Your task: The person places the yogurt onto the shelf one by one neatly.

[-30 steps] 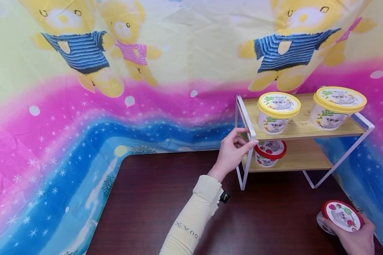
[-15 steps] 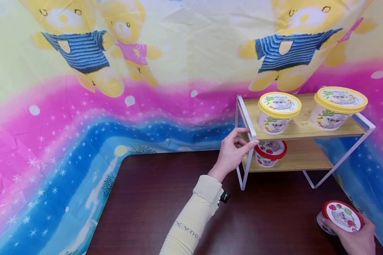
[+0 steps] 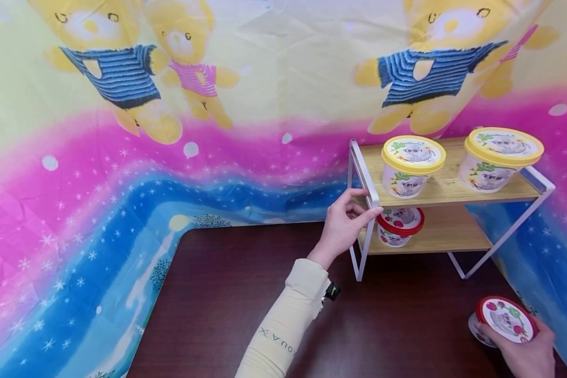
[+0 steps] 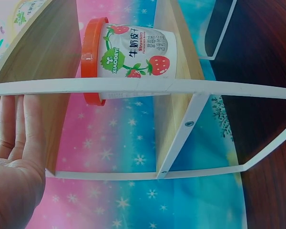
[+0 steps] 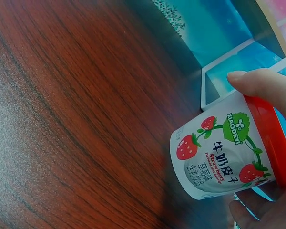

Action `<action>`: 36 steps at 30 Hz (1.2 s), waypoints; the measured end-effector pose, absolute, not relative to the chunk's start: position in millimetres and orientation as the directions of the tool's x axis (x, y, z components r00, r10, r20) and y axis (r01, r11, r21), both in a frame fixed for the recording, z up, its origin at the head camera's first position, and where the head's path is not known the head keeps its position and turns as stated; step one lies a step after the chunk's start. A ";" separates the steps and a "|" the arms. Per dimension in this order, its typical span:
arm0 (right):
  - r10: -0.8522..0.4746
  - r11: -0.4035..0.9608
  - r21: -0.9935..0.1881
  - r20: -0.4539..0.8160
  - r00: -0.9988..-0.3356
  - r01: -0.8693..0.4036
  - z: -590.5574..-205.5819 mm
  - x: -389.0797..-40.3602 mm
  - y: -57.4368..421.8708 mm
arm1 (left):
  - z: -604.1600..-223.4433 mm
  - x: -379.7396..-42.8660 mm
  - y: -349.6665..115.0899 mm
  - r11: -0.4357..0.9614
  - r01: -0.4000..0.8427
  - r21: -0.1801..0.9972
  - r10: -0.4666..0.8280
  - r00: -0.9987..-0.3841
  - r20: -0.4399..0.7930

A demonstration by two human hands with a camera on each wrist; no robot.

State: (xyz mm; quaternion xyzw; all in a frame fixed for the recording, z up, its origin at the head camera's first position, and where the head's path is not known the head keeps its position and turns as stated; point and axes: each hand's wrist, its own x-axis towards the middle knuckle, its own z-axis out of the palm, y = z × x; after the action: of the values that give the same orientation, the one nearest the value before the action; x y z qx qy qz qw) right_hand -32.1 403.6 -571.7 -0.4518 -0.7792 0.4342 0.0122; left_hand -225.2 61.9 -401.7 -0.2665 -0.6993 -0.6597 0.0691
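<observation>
My left hand [image 3: 341, 226] holds the white metal frame of a small two-tier shelf [image 3: 458, 231] at its upper left front corner. In the left wrist view the fingers [image 4: 20, 126] reach behind the frame, beside the upper board. My right hand [image 3: 531, 349] grips a strawberry milk pudding cup [image 5: 219, 150] around its red lid, close over the table at the lower right. Another red-lidded strawberry cup [image 4: 138, 57] stands upright at the left of the lower board. Two yellow-lidded cups [image 3: 412, 168] stand upright on the upper board, one left and one right.
The shelf stands on a dark brown wooden table [image 3: 227, 294], towards its back right. A printed cloth [image 3: 283, 105] with bears and snowflakes hangs behind the table and along both sides. The right hand is near the table's right edge.
</observation>
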 end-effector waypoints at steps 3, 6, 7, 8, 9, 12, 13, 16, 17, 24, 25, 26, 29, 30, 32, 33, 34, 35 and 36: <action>0.712 0.218 -0.686 -0.374 -0.594 0.694 -571.0 -32.3 403.4 | -401.6 -225.0 61.8 -0.016 0.460 0.888 0.281 -0.850 0.446; 0.712 0.222 -0.683 -0.375 -0.594 0.696 -570.5 -32.5 403.6 | -401.6 -224.9 61.8 -0.020 0.456 0.890 0.281 -0.851 0.443; 0.711 0.221 -0.682 -0.376 -0.594 0.697 -570.4 -32.4 403.7 | -401.6 -224.9 61.8 -0.020 0.455 0.890 0.281 -0.852 0.441; 0.712 0.222 -0.680 -0.377 -0.593 0.699 -570.4 -32.5 403.8 | -401.5 -224.9 61.8 -0.020 0.453 0.891 0.281 -0.853 0.440; 0.711 0.221 -0.679 -0.380 -0.592 0.700 -570.4 -32.5 403.9 | -401.5 -224.9 61.9 -0.020 0.452 0.892 0.281 -0.853 0.439; 0.710 0.220 -0.677 -0.383 -0.591 0.703 -570.8 -32.7 404.1 | -401.2 -225.0 61.9 -0.018 0.451 0.892 0.279 -0.854 0.438; 0.709 0.220 -0.676 -0.384 -0.591 0.703 -571.0 -32.7 404.2 | -401.2 -225.0 61.9 -0.017 0.452 0.892 0.279 -0.854 0.439; 0.709 0.219 -0.675 -0.386 -0.591 0.704 -571.4 -32.8 404.3 | -401.1 -225.2 62.1 -0.016 0.458 0.889 0.279 -0.852 0.443; 0.708 0.219 -0.675 -0.386 -0.591 0.704 -571.6 -32.7 404.3 | -401.1 -225.2 62.2 -0.016 0.459 0.888 0.279 -0.851 0.444; 0.716 0.214 -0.680 -0.379 -0.586 0.701 -570.6 -32.5 402.8 | -401.1 -225.2 62.2 -0.017 0.458 0.889 0.278 -0.852 0.444; 0.716 0.211 -0.681 -0.380 -0.586 0.701 -570.2 -32.3 402.6 | -401.0 -225.2 62.2 -0.018 0.457 0.889 0.278 -0.852 0.443; 0.717 0.210 -0.682 -0.381 -0.585 0.701 -569.9 -32.1 402.4 | -401.0 -225.2 62.2 -0.018 0.456 0.890 0.278 -0.853 0.442; 0.722 0.213 -0.679 -0.375 -0.581 0.703 -568.9 -32.5 401.6 | -401.1 -225.0 62.2 -0.019 0.453 0.891 0.280 -0.854 0.439; 0.723 0.215 -0.677 -0.374 -0.581 0.704 -568.9 -32.7 401.3 | -401.1 -224.9 62.2 -0.019 0.452 0.892 0.280 -0.854 0.439; 0.728 0.222 -0.676 -0.365 -0.580 0.703 -568.6 -33.4 400.4 | -401.1 -224.9 62.2 -0.016 0.453 0.891 0.279 -0.854 0.439; 0.730 0.227 -0.676 -0.358 -0.582 0.701 -568.2 -34.1 400.0 | -401.0 -224.9 62.2 -0.014 0.454 0.891 0.277 -0.854 0.440; 0.730 0.231 -0.678 -0.353 -0.585 0.698 -567.8 -34.4 399.6 | -401.0 -224.9 62.4 -0.013 0.455 0.891 0.276 -0.854 0.440; 0.731 0.236 -0.680 -0.347 -0.588 0.694 -567.1 -34.7 399.3 | -401.0 -225.0 62.4 -0.011 0.456 0.890 0.275 -0.854 0.441; 0.730 0.239 -0.684 -0.342 -0.592 0.689 -566.6 -34.7 398.9 | -401.0 -224.9 62.5 -0.012 0.456 0.890 0.275 -0.854 0.441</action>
State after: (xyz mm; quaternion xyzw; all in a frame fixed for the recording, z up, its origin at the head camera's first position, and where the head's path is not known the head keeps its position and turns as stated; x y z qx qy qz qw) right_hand -34.7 398.9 -566.6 -0.4508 -0.7868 0.4209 0.0241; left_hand -224.9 62.5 -401.0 -0.2611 -0.6997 -0.6615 0.0684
